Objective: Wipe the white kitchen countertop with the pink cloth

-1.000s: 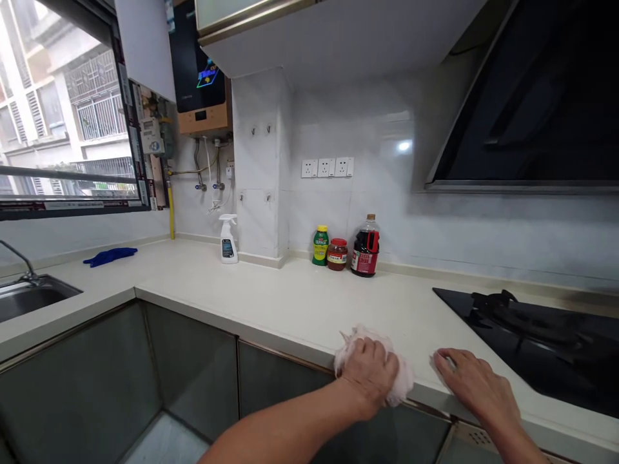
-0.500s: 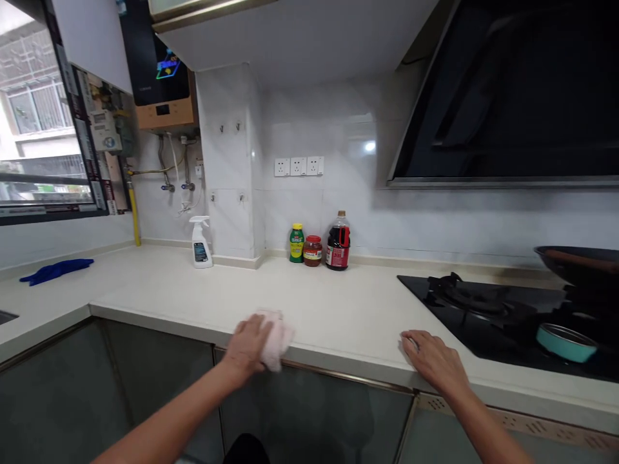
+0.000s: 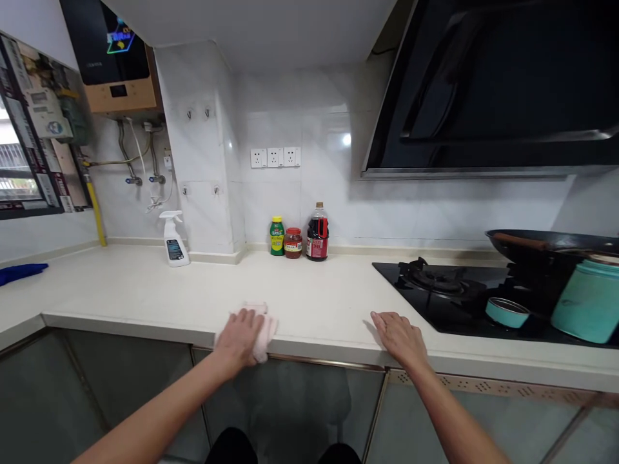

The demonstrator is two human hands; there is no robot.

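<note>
My left hand (image 3: pixel 238 340) presses a pale pink cloth (image 3: pixel 264 336) onto the front part of the white countertop (image 3: pixel 309 293). Part of the cloth hangs over the counter's edge, and the palm hides its middle. To the right, my right hand (image 3: pixel 400 336) lies on the counter near the front edge, fingers stretched out and holding nothing. It is close to the left corner of the black gas stove (image 3: pixel 454 322).
Against the wall stand a green bottle (image 3: pixel 277 236), a red-lidded jar (image 3: pixel 293 244) and a large dark sauce bottle (image 3: pixel 318 238). Left are a spray bottle (image 3: pixel 174 241) and blue cloth (image 3: pixel 22 273). The stove bears a wok (image 3: pixel 527 241), teal bowl (image 3: pixel 507 314) and teal canister (image 3: pixel 587 303).
My view has turned to the right, bringing the teal canister into sight. The pink cloth now shows on both sides of my left hand. My right hand stays on the counter.
</note>
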